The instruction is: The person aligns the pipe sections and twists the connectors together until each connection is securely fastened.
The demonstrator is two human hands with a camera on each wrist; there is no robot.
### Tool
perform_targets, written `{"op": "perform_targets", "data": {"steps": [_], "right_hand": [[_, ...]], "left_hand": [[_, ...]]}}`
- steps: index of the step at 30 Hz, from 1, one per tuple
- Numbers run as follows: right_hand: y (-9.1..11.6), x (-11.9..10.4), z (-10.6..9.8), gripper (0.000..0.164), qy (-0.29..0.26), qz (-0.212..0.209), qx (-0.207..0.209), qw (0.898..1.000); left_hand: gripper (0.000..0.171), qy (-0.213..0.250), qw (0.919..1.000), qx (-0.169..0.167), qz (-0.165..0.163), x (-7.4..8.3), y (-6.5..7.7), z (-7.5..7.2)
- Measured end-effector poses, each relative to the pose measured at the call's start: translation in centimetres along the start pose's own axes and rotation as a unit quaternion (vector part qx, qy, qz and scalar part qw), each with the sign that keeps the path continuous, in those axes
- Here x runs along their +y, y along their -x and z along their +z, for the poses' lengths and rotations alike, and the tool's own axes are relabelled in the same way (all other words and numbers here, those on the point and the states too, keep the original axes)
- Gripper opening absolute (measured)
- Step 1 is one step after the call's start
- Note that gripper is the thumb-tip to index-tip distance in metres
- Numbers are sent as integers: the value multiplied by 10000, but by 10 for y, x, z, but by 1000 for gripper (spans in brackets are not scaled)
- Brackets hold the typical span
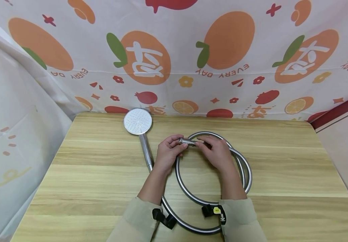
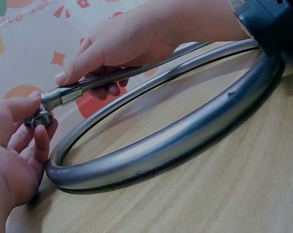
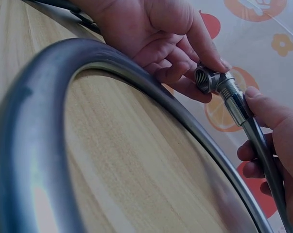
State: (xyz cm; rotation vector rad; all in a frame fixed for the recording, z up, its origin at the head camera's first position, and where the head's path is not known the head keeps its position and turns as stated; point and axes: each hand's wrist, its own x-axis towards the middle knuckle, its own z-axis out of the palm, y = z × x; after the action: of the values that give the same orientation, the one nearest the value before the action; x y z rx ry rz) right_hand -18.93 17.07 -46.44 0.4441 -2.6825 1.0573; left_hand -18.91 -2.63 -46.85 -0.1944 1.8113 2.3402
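Observation:
My left hand (image 1: 166,154) pinches a small metal threaded pipe fitting (image 2: 41,118) between thumb and fingers. One threaded opening of it faces the camera in the right wrist view. My right hand (image 1: 218,155) grips the end of a grey metal shower hose (image 3: 263,155) just behind its shiny connector nut (image 3: 237,108). Fitting and nut meet end to end, and some thread (image 3: 228,87) shows between them. The hose lies in loops on the table under both hands. Left of my left hand, a round shower head (image 1: 137,121) with a grey handle (image 1: 145,150) lies face up.
The wood-grain table (image 1: 292,168) has its far edge against a fruit-printed curtain (image 1: 183,40). A white cloth (image 1: 13,101) hangs on the left, and a red strip (image 1: 340,109) runs at the right. Black wrist cameras (image 1: 163,218) sit at both sleeves, close to the hose.

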Motion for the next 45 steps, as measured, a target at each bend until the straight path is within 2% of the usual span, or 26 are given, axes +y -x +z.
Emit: {"op": "perform_targets", "data": {"steps": [6, 13, 18, 32, 39, 45], "right_hand": [[0, -2, -1, 26, -3, -203, 39, 9998], [2, -9, -3, 30, 377, -11, -126, 9992], [1, -13, -3, 31, 541, -93, -174, 9983], [-2, -14, -1, 33, -153, -471, 150, 9987], [-3, -11, 0, 26, -505, -226, 105, 9984], [-1, -10, -1, 25, -494, -144, -35, 9987]], "left_hand": [[42, 25, 10000, 74, 36, -1, 0, 0], [40, 80, 9999, 119, 47, -1, 1, 1], [41, 32, 9999, 125, 29, -2, 0, 1], [41, 79, 9999, 114, -29, -1, -1, 0], [41, 111, 9998, 137, -51, 0, -2, 0], [42, 116, 9999, 104, -56, 0, -3, -1]]}}
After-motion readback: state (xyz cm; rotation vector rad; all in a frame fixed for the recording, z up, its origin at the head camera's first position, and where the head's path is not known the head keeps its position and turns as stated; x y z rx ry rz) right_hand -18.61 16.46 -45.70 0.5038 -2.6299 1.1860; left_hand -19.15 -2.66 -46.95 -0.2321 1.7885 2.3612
